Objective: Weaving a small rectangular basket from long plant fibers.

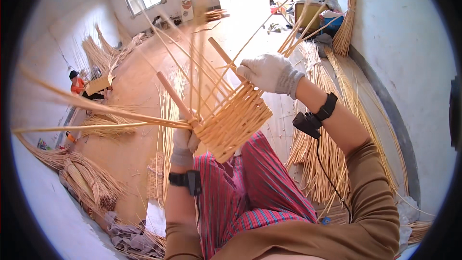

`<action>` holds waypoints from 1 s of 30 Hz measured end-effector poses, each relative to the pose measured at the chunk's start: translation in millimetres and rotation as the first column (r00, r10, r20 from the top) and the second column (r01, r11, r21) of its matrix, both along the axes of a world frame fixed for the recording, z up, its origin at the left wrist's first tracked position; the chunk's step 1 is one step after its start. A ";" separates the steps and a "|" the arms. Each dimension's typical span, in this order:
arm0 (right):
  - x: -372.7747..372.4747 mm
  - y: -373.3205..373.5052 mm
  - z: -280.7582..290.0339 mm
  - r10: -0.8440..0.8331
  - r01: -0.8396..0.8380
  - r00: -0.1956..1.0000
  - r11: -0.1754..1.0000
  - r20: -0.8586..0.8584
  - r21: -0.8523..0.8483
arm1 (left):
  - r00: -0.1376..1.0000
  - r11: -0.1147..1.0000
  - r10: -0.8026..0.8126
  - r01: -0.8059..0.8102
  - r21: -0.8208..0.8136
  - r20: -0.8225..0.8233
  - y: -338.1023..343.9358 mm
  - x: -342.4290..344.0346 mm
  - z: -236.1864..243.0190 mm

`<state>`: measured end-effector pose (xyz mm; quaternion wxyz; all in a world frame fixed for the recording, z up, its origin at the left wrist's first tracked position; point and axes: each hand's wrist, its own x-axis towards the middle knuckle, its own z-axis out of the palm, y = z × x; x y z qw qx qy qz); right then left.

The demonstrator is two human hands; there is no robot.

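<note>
My left hand [185, 140], in a pale knitted glove, is closed on the left side of a small, partly woven wicker basket [233, 123], beside an upright wooden rod [172, 90], and is partly hidden behind it. My right hand [262, 73], gloved too, grips the basket's upper right edge beside a second wooden rod [219, 48]. Long pale canes [120, 112] stick out from the weave upward and to the left, some blurred. The basket is tilted above my lap in striped trousers [264, 183].
A person in orange [78, 84] holds a woven piece at the far left. Cane bundles [313, 163] lie to my right, with more [96, 183] along the left wall and upright ones [344, 33] by the right wall. A cluttered cabinet [305, 14] stands at the back beside a bright doorway.
</note>
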<state>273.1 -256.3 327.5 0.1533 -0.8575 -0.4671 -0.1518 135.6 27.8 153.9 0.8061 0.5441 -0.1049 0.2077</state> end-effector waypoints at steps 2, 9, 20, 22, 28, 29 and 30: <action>8.4 10.6 -17.3 -0.007 0.007 1.000 1.000 0.005 0.002 | 0.984 0.989 0.143 -0.138 0.052 -0.108 0.6 12.2 -8.5; 54.6 25.6 -169.1 -0.089 0.060 0.991 0.964 -0.104 -0.258 | 0.697 0.323 0.681 -0.562 0.761 0.226 -3.8 39.2 -99.2; 69.0 27.8 -202.7 -0.271 0.337 0.820 0.940 -0.504 0.043 | 0.964 0.959 0.150 -0.196 -0.206 -0.218 22.1 100.9 -156.1; 76.7 2.0 -199.2 -0.199 0.278 0.783 0.959 -0.589 0.045 | 0.904 0.934 0.245 -0.317 -0.164 -0.351 -22.2 108.9 -137.0; 92.8 15.6 -193.3 -0.196 0.193 0.701 0.978 -0.685 -0.082 | 0.891 0.941 0.300 -0.334 -0.046 -0.340 -27.4 106.9 -123.7; 95.1 18.1 -191.7 -0.185 0.152 0.689 0.982 -0.701 -0.110 | 0.897 0.941 0.321 -0.338 -0.003 -0.305 -27.0 106.0 -125.1; 95.8 20.1 -192.1 -0.202 0.163 0.678 0.979 -0.707 -0.124 | 0.897 0.941 0.330 -0.339 0.020 -0.293 -30.0 104.4 -125.8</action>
